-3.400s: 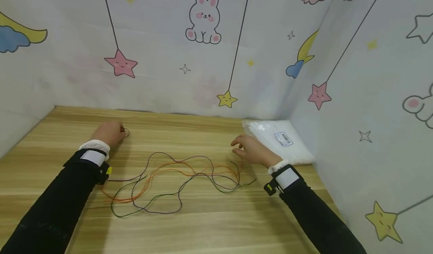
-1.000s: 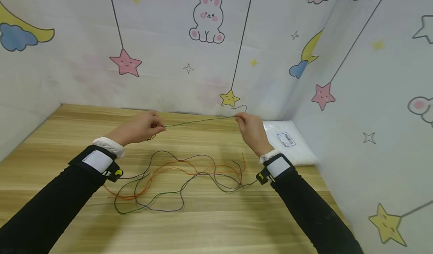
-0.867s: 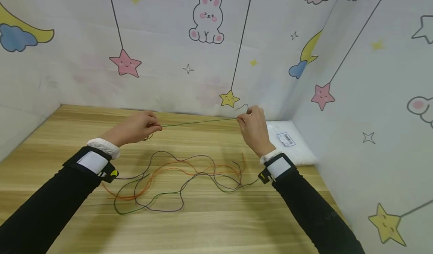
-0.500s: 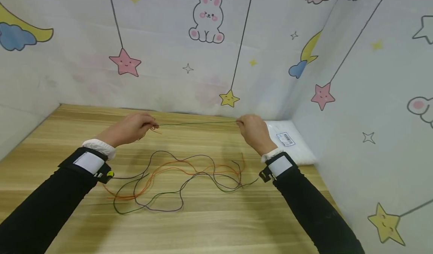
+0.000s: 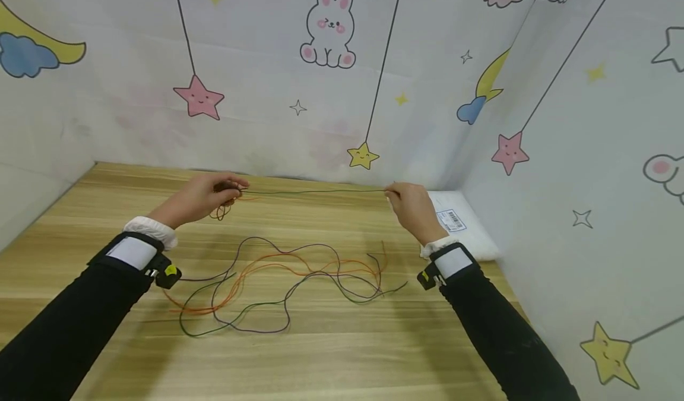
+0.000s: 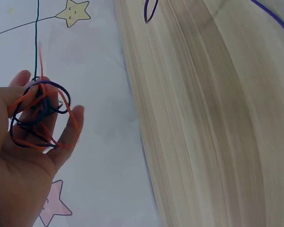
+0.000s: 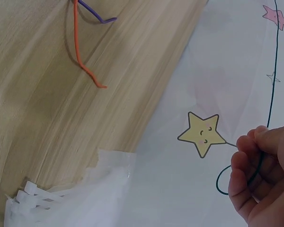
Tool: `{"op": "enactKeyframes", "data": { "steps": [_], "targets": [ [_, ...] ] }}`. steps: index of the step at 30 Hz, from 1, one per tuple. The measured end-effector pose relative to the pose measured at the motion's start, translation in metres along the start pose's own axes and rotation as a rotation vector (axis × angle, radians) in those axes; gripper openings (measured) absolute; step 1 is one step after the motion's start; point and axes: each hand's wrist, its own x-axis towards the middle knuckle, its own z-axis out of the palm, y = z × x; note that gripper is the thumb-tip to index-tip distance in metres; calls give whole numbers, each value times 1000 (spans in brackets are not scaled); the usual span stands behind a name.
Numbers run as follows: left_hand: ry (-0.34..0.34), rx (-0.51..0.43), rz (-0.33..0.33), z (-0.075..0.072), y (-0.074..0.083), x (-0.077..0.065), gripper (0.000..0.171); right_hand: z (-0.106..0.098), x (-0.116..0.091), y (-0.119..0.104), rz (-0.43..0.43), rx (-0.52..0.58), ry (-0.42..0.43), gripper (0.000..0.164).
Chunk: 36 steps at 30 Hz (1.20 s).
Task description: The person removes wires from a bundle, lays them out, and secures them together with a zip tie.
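In the head view my left hand [image 5: 200, 199] is raised over the far left of the table. It pinches a tangled bundle of cords [image 6: 43, 109], orange, purple and dark green in the left wrist view. A green cord [image 5: 315, 191] runs out of that bundle, almost straight, to my right hand [image 5: 415, 211]. My right thumb and fingers pinch this cord near the parcel. In the right wrist view a loop of it [image 7: 217, 184] curls out beside the fingers. The strands within the left palm overlap too much to tell apart.
Loose orange cords [image 5: 267, 258], a purple cord [image 5: 262, 331] and a green cord [image 5: 256, 305] lie crossing each other on the wooden table [image 5: 299, 368]. A white plastic parcel [image 5: 472, 240] with a label sits at the back right. Patterned cloth walls [image 5: 256, 139] border the table.
My right hand, holding nothing at first, has taken the green cord. Both hands have risen. Lately the left has drifted left and the right slightly right, and the span between them has lengthened.
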Motion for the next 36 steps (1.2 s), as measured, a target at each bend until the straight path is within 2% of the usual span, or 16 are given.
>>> {"op": "enactKeyframes", "data": {
  "steps": [3,5,8,12,19,23,26,32,36],
  "targets": [
    [-23,-6,-36,1,1,0,33,-1,-2,3,24,11,-17,22],
    [-47,45,-39,2,1,1,34,-2,-2,3,33,19,-22,22],
    [-74,142,-5,5,1,4,31,-4,-2,3,23,22,-15,22],
    [-78,222,34,6,-2,7,23,-6,-2,4,12,43,-14,22],
    [-20,267,19,4,-9,8,19,-8,-3,9,52,74,-54,20],
    [42,300,3,3,-12,6,27,-7,-4,10,49,77,-37,16],
    [56,325,-1,3,-12,4,29,-7,-5,11,42,55,-21,15],
    [5,321,87,2,-13,4,13,-9,-6,13,37,-6,-3,13],
    [-20,323,114,0,-17,4,15,-12,-6,13,39,6,0,15]
  ]
}}
